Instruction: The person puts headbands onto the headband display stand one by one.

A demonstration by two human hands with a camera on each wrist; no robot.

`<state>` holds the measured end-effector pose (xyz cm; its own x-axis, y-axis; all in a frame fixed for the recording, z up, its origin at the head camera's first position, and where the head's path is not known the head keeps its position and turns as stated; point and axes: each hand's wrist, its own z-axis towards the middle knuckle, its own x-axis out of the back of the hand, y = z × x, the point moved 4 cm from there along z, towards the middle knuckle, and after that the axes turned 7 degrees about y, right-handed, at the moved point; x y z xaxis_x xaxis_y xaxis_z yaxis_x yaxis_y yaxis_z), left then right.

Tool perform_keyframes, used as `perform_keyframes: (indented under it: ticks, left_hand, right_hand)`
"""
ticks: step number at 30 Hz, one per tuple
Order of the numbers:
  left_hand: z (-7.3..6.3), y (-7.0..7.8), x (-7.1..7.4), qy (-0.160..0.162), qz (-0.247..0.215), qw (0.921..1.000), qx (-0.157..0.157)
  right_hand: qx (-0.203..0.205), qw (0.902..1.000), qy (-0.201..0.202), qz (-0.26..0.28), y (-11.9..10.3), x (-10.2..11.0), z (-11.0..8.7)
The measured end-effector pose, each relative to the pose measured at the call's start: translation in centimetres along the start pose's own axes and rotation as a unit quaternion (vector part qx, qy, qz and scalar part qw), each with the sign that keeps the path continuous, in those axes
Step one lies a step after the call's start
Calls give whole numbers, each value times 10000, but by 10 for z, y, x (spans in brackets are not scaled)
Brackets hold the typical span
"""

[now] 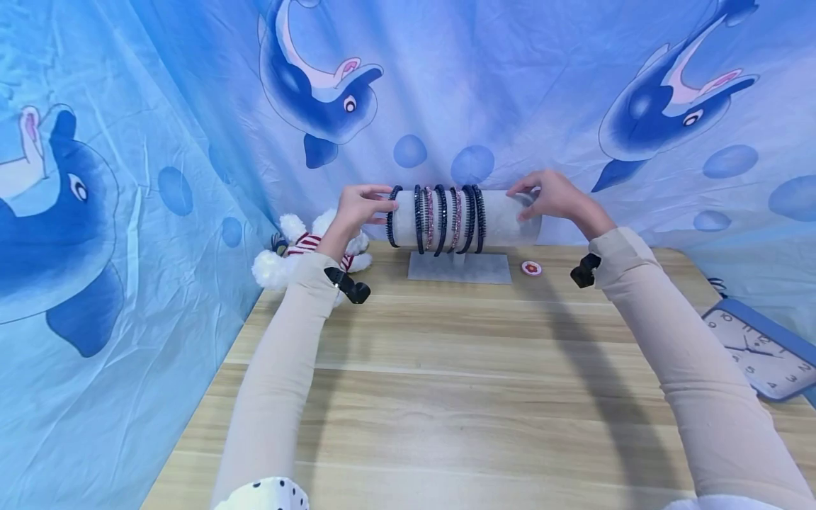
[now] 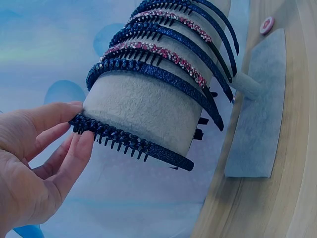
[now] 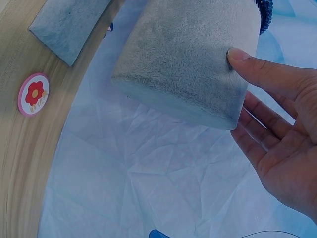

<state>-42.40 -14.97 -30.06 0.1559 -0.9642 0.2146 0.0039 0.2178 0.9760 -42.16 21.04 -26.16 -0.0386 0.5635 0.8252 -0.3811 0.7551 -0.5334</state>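
Note:
A grey plush-covered headband display stand (image 1: 506,218) stands near the table's back edge, its roll lying sideways on a flat base. Several toothed headbands circle the roll, some dark blue, others with pink glitter (image 2: 153,49). With thumb and fingers my left hand (image 1: 357,210) pinches a dark beaded headband (image 2: 136,144) at the roll's left end, apart from the others. My right hand (image 1: 553,195) grips the bare right end of the roll, its thumb (image 3: 247,64) on the plush and the other fingers around the far side, partly hidden.
A white plush toy (image 1: 275,269) with red stripes sits at the back left, behind my left forearm. Right of the base lies a small round flower badge (image 1: 531,268). A blue-framed clock (image 1: 758,347) rests at the right edge. Dolphin-print curtains (image 1: 446,85) hang behind.

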Motion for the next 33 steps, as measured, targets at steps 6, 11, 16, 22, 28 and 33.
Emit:
perform_keyframes:
  ticks: [6,11,16,22,28,33]
  left_hand:
    - [-2,-3,-3,42,-160,9998,-80]
    - [-4,-5,-4,69,-270,9995,-162]
    - [-5,-7,-4,47,-325,9991,-274]
    - [-5,-7,-2,-29,-185,9987,-481]
    - [-6,-7,0,-346,-85,9974,-619]
    - [-8,-6,-1,-627,-69,9958,-657]
  right_hand:
    - [31,10000,-13,13,1,-1,-1]
    - [58,10000,6,-38,2,-2,-1]
    - [46,10000,9,-49,2,-2,-1]
    - [38,10000,30,-67,3,-2,-1]
    - [66,9999,59,-85,4,-2,-1]
    - [40,10000,39,-62,3,-1,-1]
